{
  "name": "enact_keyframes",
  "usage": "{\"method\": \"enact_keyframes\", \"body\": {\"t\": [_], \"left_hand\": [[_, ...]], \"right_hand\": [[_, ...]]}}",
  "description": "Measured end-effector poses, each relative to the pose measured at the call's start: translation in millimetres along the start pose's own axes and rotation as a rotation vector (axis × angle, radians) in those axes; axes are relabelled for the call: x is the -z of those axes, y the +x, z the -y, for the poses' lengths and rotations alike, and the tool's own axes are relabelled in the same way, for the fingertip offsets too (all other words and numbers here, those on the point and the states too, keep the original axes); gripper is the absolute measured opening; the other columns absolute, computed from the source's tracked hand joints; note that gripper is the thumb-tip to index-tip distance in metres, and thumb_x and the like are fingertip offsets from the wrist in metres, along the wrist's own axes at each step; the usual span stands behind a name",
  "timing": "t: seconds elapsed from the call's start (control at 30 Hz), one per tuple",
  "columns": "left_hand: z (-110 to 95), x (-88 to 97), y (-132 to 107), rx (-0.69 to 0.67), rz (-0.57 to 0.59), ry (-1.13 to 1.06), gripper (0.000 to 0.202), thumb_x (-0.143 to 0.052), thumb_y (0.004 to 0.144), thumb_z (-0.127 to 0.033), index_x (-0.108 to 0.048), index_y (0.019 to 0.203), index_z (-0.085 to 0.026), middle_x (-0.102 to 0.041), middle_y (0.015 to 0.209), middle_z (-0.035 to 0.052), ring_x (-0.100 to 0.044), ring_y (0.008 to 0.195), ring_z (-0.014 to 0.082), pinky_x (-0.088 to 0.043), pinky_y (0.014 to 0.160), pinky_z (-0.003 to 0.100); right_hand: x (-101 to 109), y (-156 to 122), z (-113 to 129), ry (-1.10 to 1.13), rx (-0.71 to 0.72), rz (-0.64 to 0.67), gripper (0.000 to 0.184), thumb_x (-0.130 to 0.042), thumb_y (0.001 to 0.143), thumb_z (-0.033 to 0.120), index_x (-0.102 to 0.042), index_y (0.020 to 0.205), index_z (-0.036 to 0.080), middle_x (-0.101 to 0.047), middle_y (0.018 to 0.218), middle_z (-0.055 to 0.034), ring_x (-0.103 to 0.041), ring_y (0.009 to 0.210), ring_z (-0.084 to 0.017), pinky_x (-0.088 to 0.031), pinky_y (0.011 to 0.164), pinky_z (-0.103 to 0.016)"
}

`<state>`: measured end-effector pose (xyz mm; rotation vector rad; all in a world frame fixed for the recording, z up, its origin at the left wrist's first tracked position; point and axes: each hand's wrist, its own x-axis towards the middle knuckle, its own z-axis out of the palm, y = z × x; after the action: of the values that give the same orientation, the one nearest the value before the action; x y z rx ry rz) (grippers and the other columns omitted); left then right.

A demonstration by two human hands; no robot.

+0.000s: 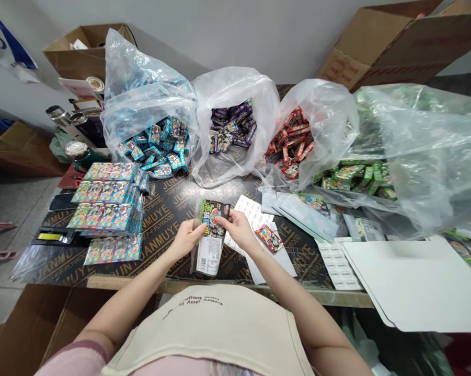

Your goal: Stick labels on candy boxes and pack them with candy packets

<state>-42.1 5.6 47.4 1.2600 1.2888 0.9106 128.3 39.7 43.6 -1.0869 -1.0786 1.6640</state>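
Sleeved packet is held above the near edge of the plywood table, long axis running away from the body. Left hand and right hand pinch its far end from opposite sides, fingers closed on it, both equally near. A red packet lies just beside the right hand.

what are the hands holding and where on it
One flat packet, gripped at its upper end: the left hand pinches the left edge, the right hand the top right corner. Its lower end is free.
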Motion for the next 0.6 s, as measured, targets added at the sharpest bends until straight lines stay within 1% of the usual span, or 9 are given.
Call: {"method": "enact_keyframes", "body": {"t": [0.07, 0.13, 0.2, 0.23, 0.27, 0.37, 0.43, 0.5, 0.6], "left_hand": [[3, 2.2, 2, 0.005, -0.020, -0.010, 0.042, -0.057, 0.079, -0.050, -0.054, 0.060, -0.013, -0.050, 0.055, -0.0022, -0.040, 0.052, 0.0083, -0.034, 0.051, 0.021], [6, 5.7, 5, 0.003, -0.061, -0.031, 0.043, -0.056, 0.080, -0.051, -0.054, 0.061, -0.013, -0.051, 0.056, -0.0019, -0.041, 0.052, 0.0083, -0.035, 0.051, 0.021], [9, 9.0, 7, 0.005, -0.093, -0.066, 0.042, -0.056, 0.081, -0.052, -0.056, 0.064, -0.013, -0.054, 0.058, -0.0012, -0.044, 0.053, 0.0088, -0.037, 0.051, 0.021], [9, 10.0, 7, 0.009, -0.095, -0.085, 0.042, -0.057, 0.080, -0.052, -0.057, 0.065, -0.013, -0.056, 0.060, -0.0007, -0.046, 0.054, 0.0092, -0.039, 0.052, 0.021], [9, 10.6, 7, 0.020, -0.082, -0.108, 0.040, -0.060, 0.079, -0.051, -0.058, 0.069, -0.012, -0.058, 0.062, -0.0002, -0.049, 0.055, 0.0098, -0.041, 0.053, 0.021], [9, 10.8, 4, 0.096, 0.019, -0.187, 0.040, -0.070, 0.071, -0.048, -0.062, 0.086, -0.012, -0.065, 0.074, 0.0017, -0.058, 0.062, 0.0132, -0.047, 0.055, 0.022], [9, 11.2, 0, 0.142, 0.081, -0.227, 0.044, -0.073, 0.068, -0.046, -0.062, 0.093, -0.013, -0.067, 0.076, 0.0022, -0.061, 0.064, 0.0146, -0.049, 0.055, 0.023], [8, 12.3, -2, 0.163, 0.124, -0.248, 0.042, -0.072, 0.069, -0.047, -0.063, 0.091, -0.012, -0.067, 0.073, 0.0019, -0.061, 0.061, 0.0140, -0.049, 0.054, 0.023], [8, 14.0, -2, 0.146, 0.124, -0.278, 0.042, -0.073, 0.069, -0.045, -0.065, 0.093, -0.012, -0.069, 0.077, 0.0033, -0.062, 0.066, 0.0146, -0.049, 0.057, 0.022]], "right_hand": [[1, -2, 1, 0.020, -0.063, 0.045, 0.037, -0.079, 0.062, 0.043, -0.065, 0.085, 0.018, -0.071, 0.081, -0.0020, -0.065, 0.071, -0.017, -0.052, 0.066, -0.028], [1, -7, -2, 0.023, -0.173, 0.201, 0.046, -0.080, 0.060, 0.040, -0.064, 0.096, 0.019, -0.071, 0.084, -0.0017, -0.065, 0.071, -0.016, -0.052, 0.060, -0.026], [2, -13, -6, 0.001, -0.260, 0.336, 0.051, -0.082, 0.057, 0.036, -0.062, 0.100, 0.018, -0.071, 0.082, -0.0014, -0.066, 0.069, -0.016, -0.051, 0.059, -0.025], [3, -16, -8, -0.014, -0.269, 0.347, 0.048, -0.082, 0.057, 0.035, -0.062, 0.097, 0.017, -0.071, 0.079, -0.0012, -0.065, 0.067, -0.015, -0.051, 0.060, -0.025], [4, -17, -10, -0.031, -0.254, 0.314, 0.044, -0.082, 0.058, 0.034, -0.062, 0.093, 0.016, -0.070, 0.076, -0.0008, -0.064, 0.065, -0.015, -0.051, 0.060, -0.026], [9, -17, -11, -0.089, -0.180, 0.167, 0.036, -0.079, 0.061, 0.035, -0.062, 0.085, 0.015, -0.069, 0.073, -0.0002, -0.063, 0.062, -0.014, -0.051, 0.061, -0.026], [13, -16, -10, -0.114, -0.188, 0.174, 0.039, -0.080, 0.060, 0.035, -0.062, 0.088, 0.015, -0.069, 0.074, -0.0006, -0.063, 0.063, -0.015, -0.051, 0.061, -0.026], [17, -17, -11, -0.138, -0.220, 0.211, 0.043, -0.080, 0.060, 0.036, -0.061, 0.092, 0.015, -0.069, 0.074, -0.0007, -0.063, 0.063, -0.015, -0.050, 0.059, -0.026], [19, -22, -16, -0.225, -0.216, 0.211, 0.043, -0.080, 0.061, 0.038, -0.060, 0.091, 0.016, -0.068, 0.071, -0.0002, -0.063, 0.061, -0.015, -0.049, 0.057, -0.026]]}}
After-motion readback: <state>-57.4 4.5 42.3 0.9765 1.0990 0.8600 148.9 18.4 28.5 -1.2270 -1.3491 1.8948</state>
